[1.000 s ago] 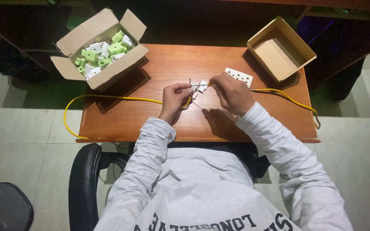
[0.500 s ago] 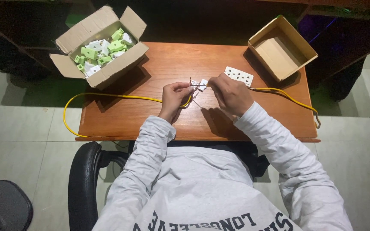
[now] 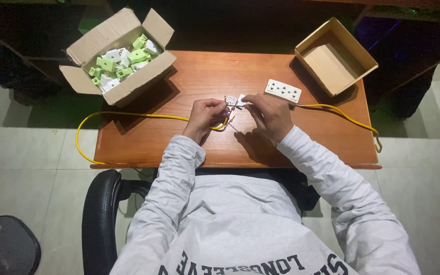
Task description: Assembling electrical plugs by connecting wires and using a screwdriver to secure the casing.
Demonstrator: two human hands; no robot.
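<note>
From my seat, the first worry starts at the left: the yellow cable loops off the left edge of the wooden desk and hangs free, so I think its weight could tug the end out of my grip. The carton of green and white plugs juts over the back left corner, and I judge that a knock could tip it off.

My left hand sits near the middle of the desk, wrist bent, fingers curled tight around the cable end. Just right of it, both sets of fingertips meet on the small white plug, held slightly above the wood. Its pieces look tiny; I cannot tell whether any are loose, but I reckon a slip would scatter them.

My right hand is knuckles up, pinching the plug's right side. Behind it lies the white socket strip, apart from my fingers, with the empty carton at the back right corner.
</note>
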